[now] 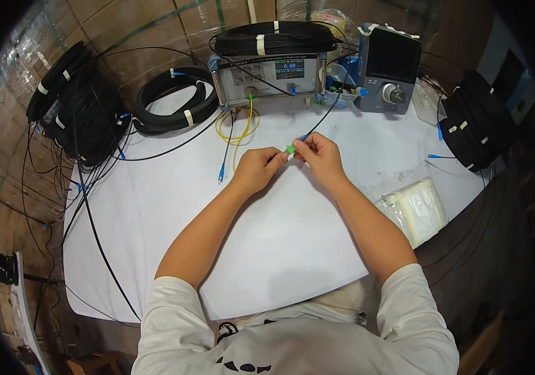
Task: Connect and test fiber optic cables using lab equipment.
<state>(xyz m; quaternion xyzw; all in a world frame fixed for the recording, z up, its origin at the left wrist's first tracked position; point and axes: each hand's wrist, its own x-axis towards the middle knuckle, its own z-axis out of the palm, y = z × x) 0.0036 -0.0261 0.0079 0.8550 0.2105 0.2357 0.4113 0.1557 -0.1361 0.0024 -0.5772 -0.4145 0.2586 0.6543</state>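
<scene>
Green connector (290, 149) between both hands (289, 161)

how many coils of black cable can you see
4: one coil far left, one left of the meter, one on top of it, one far right. More may be hidden.

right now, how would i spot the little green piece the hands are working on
Start at the white table and the grey meter box with the lit screen at its far edge. Just in front of it, the left hand and right hand meet fingertip to fingertip. Pinched between them is the small green connector, the only green piece there; the loose cable ends nearby are blue.
</scene>
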